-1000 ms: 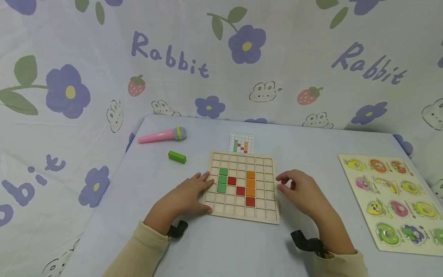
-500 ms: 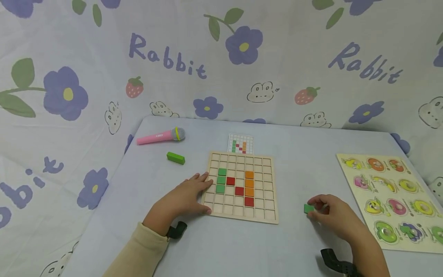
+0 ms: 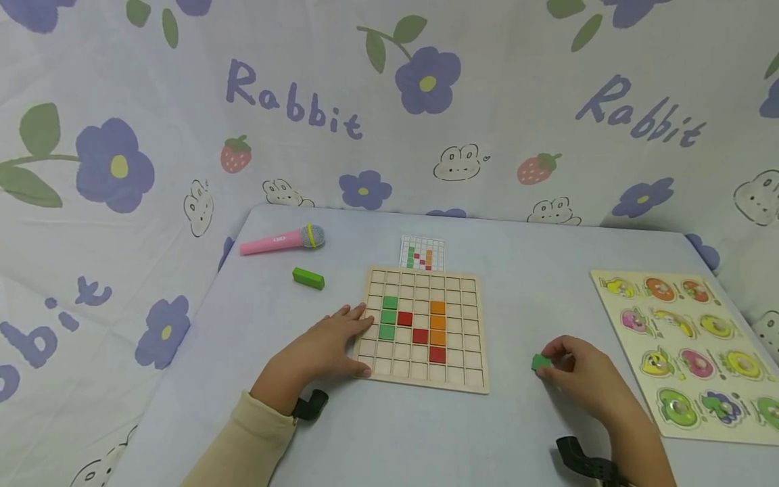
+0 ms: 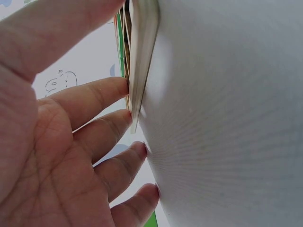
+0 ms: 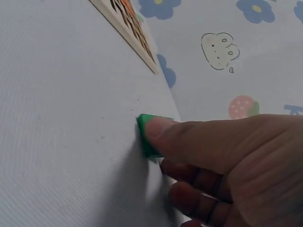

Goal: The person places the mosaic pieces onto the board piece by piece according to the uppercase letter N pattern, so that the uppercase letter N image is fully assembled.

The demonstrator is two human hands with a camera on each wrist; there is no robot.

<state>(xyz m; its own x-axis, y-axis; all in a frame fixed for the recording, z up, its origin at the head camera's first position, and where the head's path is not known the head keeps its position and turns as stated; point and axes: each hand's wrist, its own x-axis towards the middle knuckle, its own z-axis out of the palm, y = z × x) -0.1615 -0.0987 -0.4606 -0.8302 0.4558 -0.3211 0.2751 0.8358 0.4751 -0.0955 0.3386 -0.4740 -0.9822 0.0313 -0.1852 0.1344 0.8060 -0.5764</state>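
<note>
A wooden grid board (image 3: 402, 368) lies mid-table with green, red and orange square tiles in some of its cells. My left hand (image 3: 319, 348) rests at the board's left edge, fingers spread; in the left wrist view the fingertips (image 4: 120, 86) touch the board's side. To the right of the board, my right hand (image 3: 587, 375) pinches a small green square tile (image 3: 539, 362) between thumb and fingers. The right wrist view shows the thumb pressed on that green tile's face, close to the tabletop. Behind the board lies a pattern card (image 3: 422, 252) printed with coloured squares.
A green rectangular block (image 3: 308, 278) and a pink toy microphone (image 3: 282, 239) lie at the back left. On the right is a fruit puzzle board (image 3: 688, 352). A cloth printed with flowers and rabbits (image 3: 365, 101) hangs behind the table.
My right hand has moved right and toward me, away from the board's right edge, and taken hold of a green tile. The left hand has stayed at the board.
</note>
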